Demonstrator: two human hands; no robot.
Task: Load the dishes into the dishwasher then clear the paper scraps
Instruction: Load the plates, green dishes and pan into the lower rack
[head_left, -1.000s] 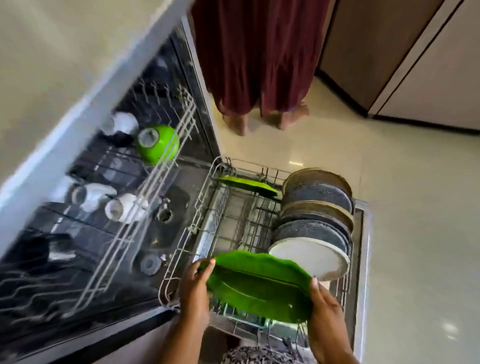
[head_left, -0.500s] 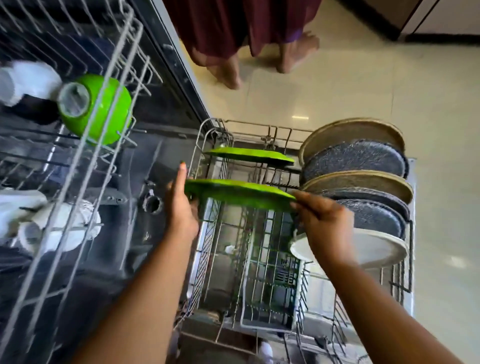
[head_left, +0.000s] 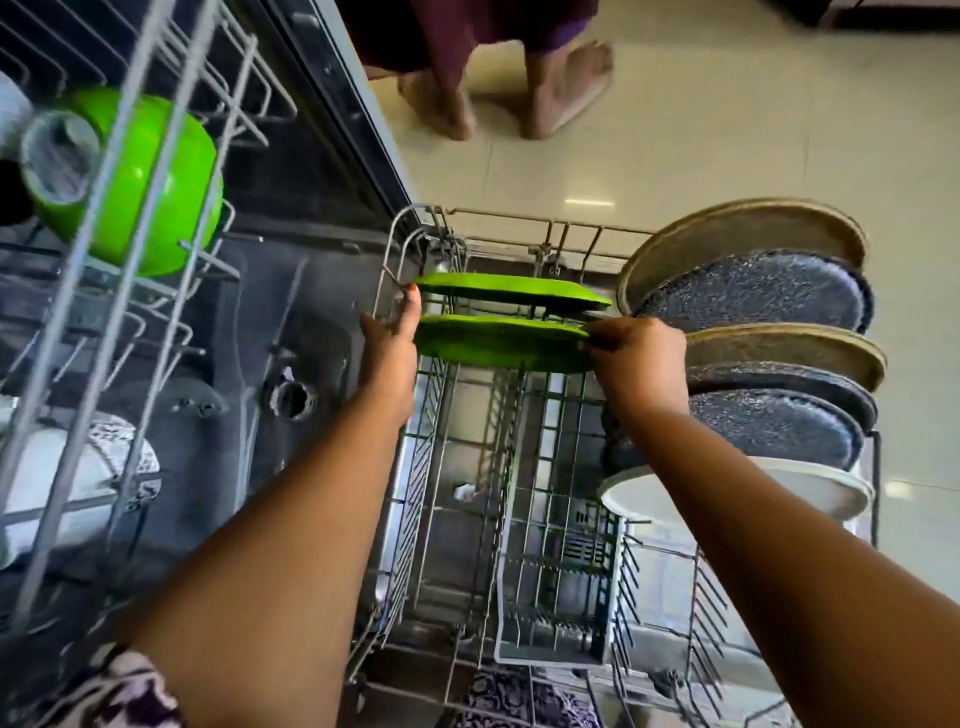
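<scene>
Left hand (head_left: 389, 345) and right hand (head_left: 636, 358) clamp opposite edges of a green plate (head_left: 501, 345), held edge-up in the lower rack (head_left: 415, 467) beside another green plate (head_left: 511, 291). Loading appears well advanced; paper scraps are not visible.

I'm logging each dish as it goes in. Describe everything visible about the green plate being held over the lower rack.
The green plate is bright green, smooth and glossy, plastic by its look, with a darker rim line. It is seen almost edge-on, standing upright at the far end of the lower rack, just in front of a second green plate and parallel to it. The left hand grips its left edge, the right hand pinches its right edge. Whether it is seated in the tines cannot be told.
</scene>
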